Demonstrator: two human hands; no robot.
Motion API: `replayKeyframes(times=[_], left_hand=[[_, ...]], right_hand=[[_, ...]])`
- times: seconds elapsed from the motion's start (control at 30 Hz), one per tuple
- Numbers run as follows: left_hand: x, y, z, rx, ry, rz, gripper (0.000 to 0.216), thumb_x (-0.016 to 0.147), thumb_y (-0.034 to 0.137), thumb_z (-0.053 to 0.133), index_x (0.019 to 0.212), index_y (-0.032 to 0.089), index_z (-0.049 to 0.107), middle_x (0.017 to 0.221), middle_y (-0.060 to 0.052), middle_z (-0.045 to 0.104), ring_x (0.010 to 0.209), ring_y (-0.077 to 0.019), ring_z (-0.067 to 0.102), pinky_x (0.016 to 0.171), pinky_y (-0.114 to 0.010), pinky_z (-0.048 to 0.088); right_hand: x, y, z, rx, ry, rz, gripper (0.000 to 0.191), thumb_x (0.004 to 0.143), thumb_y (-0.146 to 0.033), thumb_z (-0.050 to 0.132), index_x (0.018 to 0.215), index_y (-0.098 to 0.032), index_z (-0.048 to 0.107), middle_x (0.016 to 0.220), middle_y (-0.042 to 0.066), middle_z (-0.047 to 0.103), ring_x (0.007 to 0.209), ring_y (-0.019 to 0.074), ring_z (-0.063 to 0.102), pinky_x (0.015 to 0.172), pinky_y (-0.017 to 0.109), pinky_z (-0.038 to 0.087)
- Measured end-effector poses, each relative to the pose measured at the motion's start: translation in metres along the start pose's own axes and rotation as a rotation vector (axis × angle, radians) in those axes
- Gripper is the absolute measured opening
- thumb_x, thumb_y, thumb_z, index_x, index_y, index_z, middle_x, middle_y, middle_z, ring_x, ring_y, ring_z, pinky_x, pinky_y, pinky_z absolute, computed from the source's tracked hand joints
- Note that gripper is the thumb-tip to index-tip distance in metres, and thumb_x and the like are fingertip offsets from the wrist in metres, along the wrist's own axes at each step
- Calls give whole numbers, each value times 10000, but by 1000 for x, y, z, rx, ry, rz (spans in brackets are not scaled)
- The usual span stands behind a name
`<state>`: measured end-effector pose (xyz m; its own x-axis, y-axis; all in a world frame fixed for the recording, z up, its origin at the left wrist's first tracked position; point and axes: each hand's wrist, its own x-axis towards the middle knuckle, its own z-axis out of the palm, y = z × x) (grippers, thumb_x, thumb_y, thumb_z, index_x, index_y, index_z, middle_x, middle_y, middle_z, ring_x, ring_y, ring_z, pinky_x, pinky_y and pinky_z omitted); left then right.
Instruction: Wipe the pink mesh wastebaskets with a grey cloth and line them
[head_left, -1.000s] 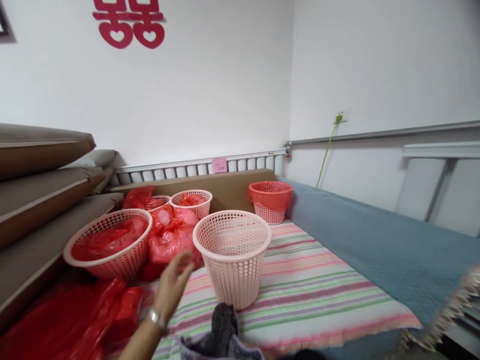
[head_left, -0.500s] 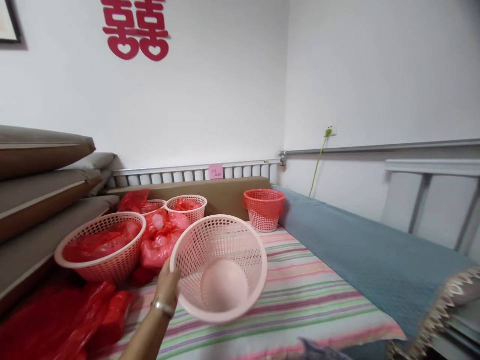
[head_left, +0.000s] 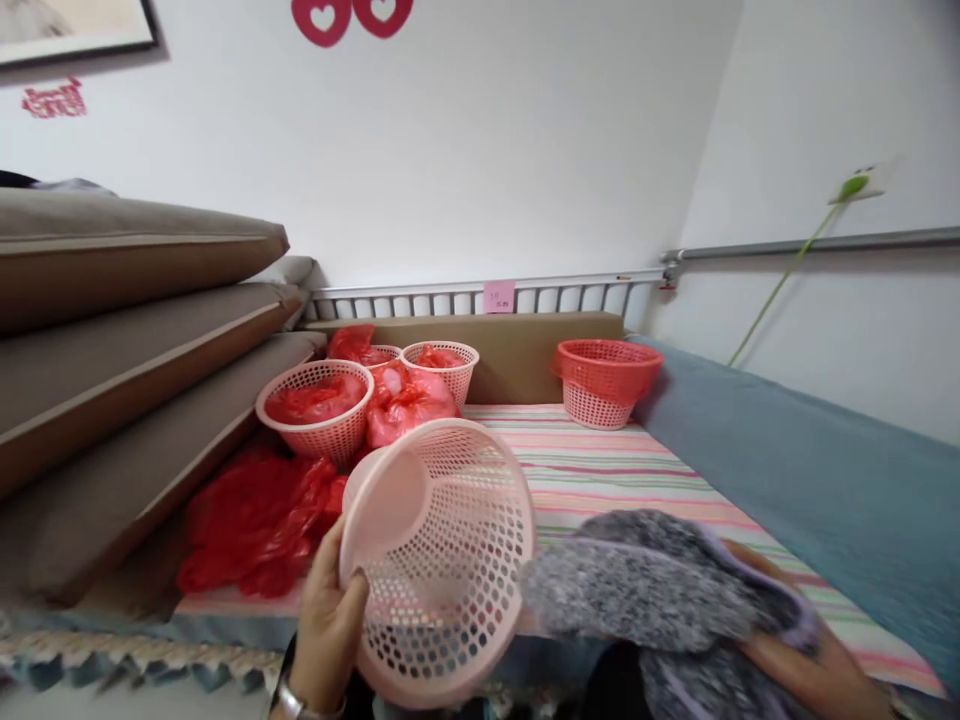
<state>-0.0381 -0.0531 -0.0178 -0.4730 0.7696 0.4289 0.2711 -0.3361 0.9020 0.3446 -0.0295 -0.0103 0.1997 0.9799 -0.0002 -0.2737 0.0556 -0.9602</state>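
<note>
Our left hand (head_left: 328, 615) grips a tilted pink basket (head_left: 442, 550) by its rim, near the front of the striped sheet (head_left: 551, 455); our right hand (head_left: 814, 675) holds a grey cloth (head_left: 645, 595) beside it. Three baskets (head_left: 334, 440) behind already contain red bags (head_left: 319, 400); ours looks unfilled, so, we judge, unfinished.

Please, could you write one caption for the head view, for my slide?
Left hand holds a tilted, perforated pink basket; right hand holds a grey cloth.

White walls (head_left: 540, 140). White radiator (head_left: 435, 288) ahead, beyond left hand (head_left: 326, 610). Grey-brown cushions (head_left: 135, 320) stacked left of it. Blue cover (head_left: 787, 440), grey pipe (head_left: 810, 243) beyond right hand (head_left: 802, 660).
</note>
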Motion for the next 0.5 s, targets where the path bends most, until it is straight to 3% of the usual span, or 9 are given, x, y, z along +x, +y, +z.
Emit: replayKeyframes(times=[0.13,0.23,0.3,0.4,0.5], left_hand=[[-11,-40,15,68,-103,72,496,712,202,507,1208,190,494,1309,-88,490,1231,-272,406,1062,-434,260],[-23,-74,15,74,-146,36,534,737,276,518,1263,217,453,1392,-66,404,1299,-268,314,1086,-426,221],[-29,-96,9,65,-114,-71,597,745,332,522,1314,215,386,1412,-64,375,1305,-271,304,1088,-426,221],[-34,-124,1,32,-92,-317,646,724,412,540,1299,153,397,1306,-114,503,1224,-295,429,1046,-423,309],[-29,-146,-4,37,-140,-474,679,659,490,590,1206,102,489,1125,-156,623,1074,-320,563,945,-414,434]], right_hand=[[-20,-1,86,172,-124,98,639,544,-306,735,1154,-299,546,1044,67,649,872,288,625,728,411,493],[-23,21,122,176,-249,149,527,612,-270,692,1121,-237,558,1020,56,654,891,255,620,763,358,479],[-19,40,137,112,-289,147,453,649,-260,646,1093,-216,568,999,49,656,898,248,617,775,344,475],[-5,72,164,-61,-309,27,368,656,-243,590,1023,-219,592,985,27,656,917,249,606,797,337,470],[22,109,201,-407,-308,-267,359,697,-233,509,1049,-225,580,1049,23,638,993,229,577,874,320,437]])
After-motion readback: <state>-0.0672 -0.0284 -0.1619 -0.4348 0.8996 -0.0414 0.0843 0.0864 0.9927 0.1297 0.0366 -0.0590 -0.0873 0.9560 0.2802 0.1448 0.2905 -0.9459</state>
